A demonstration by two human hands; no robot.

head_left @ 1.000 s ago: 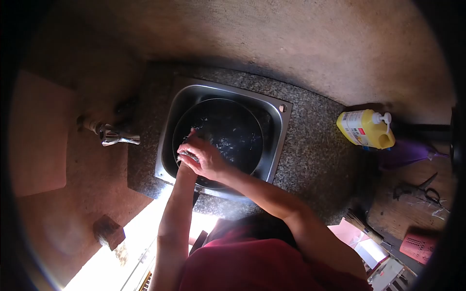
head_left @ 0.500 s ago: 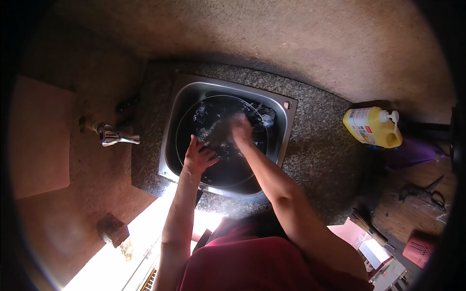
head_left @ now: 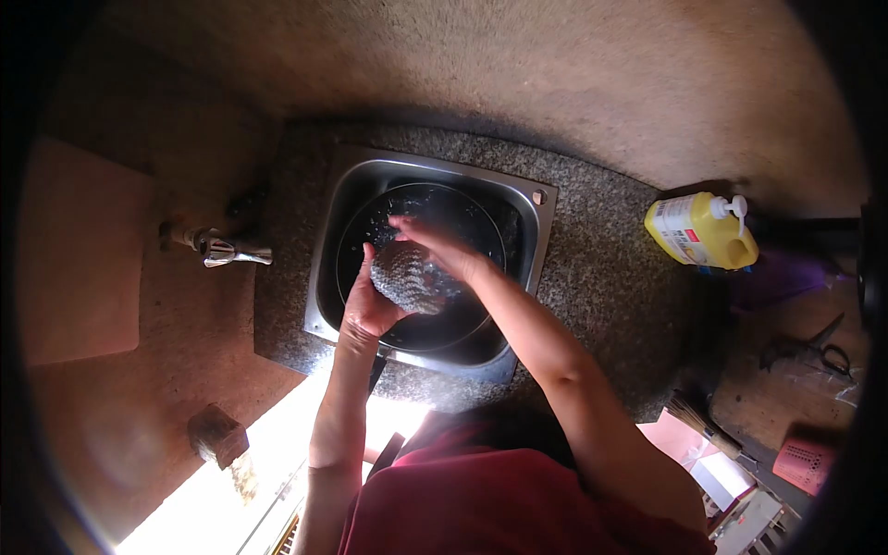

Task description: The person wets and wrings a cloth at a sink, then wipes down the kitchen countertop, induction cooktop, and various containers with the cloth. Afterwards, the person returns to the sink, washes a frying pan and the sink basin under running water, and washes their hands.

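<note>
Here, furthest left, one metal tap (head_left: 238,252) sticks out toward the sink, stopping short of its edge. One sink (head_left: 533,264) is set into the tabletop (head_left: 601,250), and in it sits one round black pan (head_left: 462,314), with a narrow gap between its rim and the sink's right wall. Both my hands are over the pan. My left hand (head_left: 368,310) grips one grey mesh pad (head_left: 407,277) from the left, thumb up along its side. My right hand (head_left: 442,248) is open, fingers stretched over the pad's far edge; I cannot tell whether they touch it. Right of the sink, a broad speckled stretch of tabletop runs to one yellow pump bottle (head_left: 698,229); its white label has a red patch, the writing too small to read. Further right are one pair of scissors (head_left: 819,353) and one pink basket (head_left: 803,464).
</note>
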